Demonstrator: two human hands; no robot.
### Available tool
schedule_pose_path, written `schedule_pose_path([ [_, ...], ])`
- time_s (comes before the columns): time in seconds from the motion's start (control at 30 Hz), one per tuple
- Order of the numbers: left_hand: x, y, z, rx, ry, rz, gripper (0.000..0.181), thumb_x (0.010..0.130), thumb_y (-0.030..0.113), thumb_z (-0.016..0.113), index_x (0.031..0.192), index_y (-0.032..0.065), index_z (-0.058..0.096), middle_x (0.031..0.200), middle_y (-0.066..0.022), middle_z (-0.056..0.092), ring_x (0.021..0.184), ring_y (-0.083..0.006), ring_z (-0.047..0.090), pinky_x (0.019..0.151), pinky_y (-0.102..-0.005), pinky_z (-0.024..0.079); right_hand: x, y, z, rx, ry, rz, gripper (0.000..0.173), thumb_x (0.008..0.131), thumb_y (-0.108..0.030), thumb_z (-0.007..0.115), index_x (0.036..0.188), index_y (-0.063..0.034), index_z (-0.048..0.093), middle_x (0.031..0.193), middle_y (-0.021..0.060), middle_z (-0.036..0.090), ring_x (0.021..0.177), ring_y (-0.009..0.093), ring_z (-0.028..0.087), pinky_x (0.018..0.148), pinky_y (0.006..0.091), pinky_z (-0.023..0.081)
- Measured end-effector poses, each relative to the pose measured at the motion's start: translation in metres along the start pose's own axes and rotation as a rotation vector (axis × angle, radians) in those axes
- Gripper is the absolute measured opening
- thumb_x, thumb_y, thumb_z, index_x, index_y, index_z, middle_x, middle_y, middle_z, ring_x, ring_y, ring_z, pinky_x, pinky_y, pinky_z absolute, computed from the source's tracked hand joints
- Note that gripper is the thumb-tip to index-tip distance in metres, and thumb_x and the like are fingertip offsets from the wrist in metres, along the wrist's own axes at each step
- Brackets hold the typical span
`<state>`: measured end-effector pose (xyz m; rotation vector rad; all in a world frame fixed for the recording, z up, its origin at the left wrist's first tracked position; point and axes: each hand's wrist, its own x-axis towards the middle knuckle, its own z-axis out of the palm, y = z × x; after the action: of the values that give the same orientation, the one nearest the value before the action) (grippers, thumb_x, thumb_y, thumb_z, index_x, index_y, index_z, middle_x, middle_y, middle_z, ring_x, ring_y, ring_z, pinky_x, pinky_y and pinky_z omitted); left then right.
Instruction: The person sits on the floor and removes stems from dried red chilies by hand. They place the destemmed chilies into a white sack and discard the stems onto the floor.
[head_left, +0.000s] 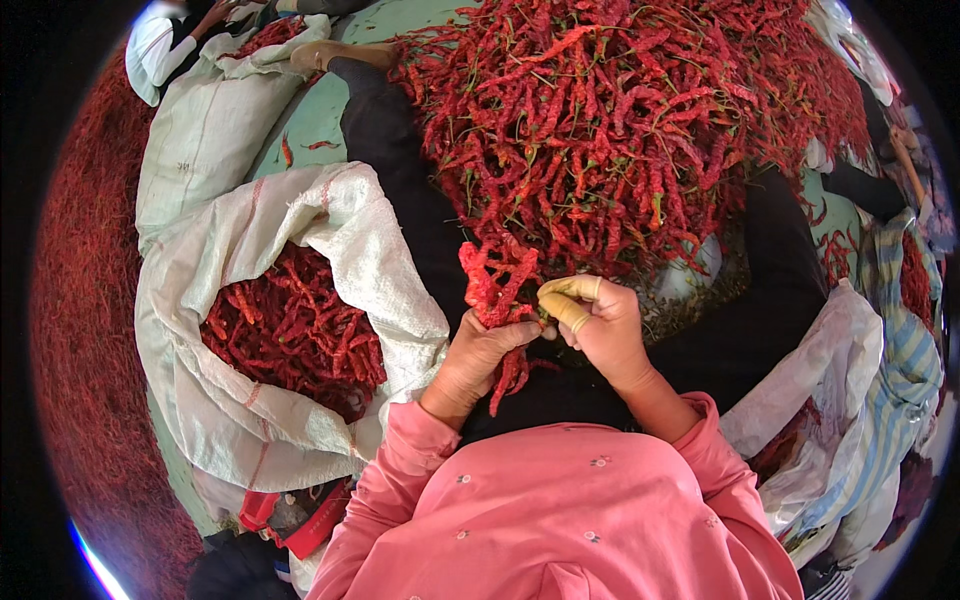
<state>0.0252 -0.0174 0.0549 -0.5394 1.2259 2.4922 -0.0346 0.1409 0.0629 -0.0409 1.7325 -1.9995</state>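
My left hand (487, 352) is closed around a bunch of wrinkled red chillies (501, 281). Some stick up above the thumb, and others hang below the palm. Yellow finger covers sheathe the thumb and a finger of my right hand (611, 322). Its fingertips pinch at a greenish chilli stem (544, 318) beside the bunch, partly hidden by the fingers. Just beyond both hands, a large heap of red chillies (592, 142), many with green stems, spreads between my outstretched legs. Loose stem scraps (701, 304) lie on the ground near my right hand.
At left stands an open white woven sack (240, 405) with chillies (292, 330) inside. Behind it leans another white sack (206, 142). More sacks, one blue-striped (900, 375), stand at right. Other people (154, 52) sit at the edges. Chillies (90, 337) cover the far left.
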Motion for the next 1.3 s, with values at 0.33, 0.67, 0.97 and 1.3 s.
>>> schedule_pose_path([
  [0.33,0.002,-0.014,0.001,0.013,0.096,0.095,0.005,0.084,-0.001,0.061,0.085,-0.0002,0.065,0.073,-0.0001,0.061,0.059,-0.0060,0.050,0.053,-0.0217,0.040,0.000,0.008,0.003,-0.380,0.000,-0.511,0.008,0.080,-0.002,0.066,0.087,0.0008,0.063,0.070,0.0076,0.061,0.054,0.018,0.057,0.047,0.0283,0.044],
  [0.67,0.010,-0.014,-0.003,-0.052,0.096,-0.045,0.019,0.072,-0.001,0.074,0.082,0.0063,0.060,0.070,0.0012,0.058,0.059,-0.0103,0.053,0.056,-0.0241,0.044,-0.004,-0.022,-0.027,-1.083,-0.090,-0.439,0.027,0.077,-0.001,0.058,0.104,-0.0025,0.060,0.080,0.0155,0.060,0.071,0.037,0.060,0.061,0.0428,0.048],
  [0.97,0.014,-0.007,0.008,0.225,-0.022,-0.047,0.032,0.069,-0.010,0.068,0.097,0.0029,0.062,0.084,0.0010,0.063,0.075,-0.0092,0.059,0.070,-0.0247,0.049,0.005,-0.037,0.001,-0.793,-0.025,-0.314,0.060,0.069,-0.023,0.079,0.120,-0.0015,0.055,0.095,0.0132,0.058,0.075,0.024,0.059,0.063,0.0317,0.048],
  [1.3,0.018,-0.017,-0.001,0.435,0.114,-0.020,0.026,0.070,-0.009,0.066,0.094,-0.0017,0.065,0.084,0.0004,0.065,0.074,-0.0081,0.057,0.069,-0.0246,0.048,0.010,-0.020,-0.012,-0.271,0.182,-0.223,0.013,0.081,0.006,0.063,0.092,0.0003,0.062,0.085,0.0063,0.065,0.060,0.007,0.057,0.051,0.0215,0.047],
])
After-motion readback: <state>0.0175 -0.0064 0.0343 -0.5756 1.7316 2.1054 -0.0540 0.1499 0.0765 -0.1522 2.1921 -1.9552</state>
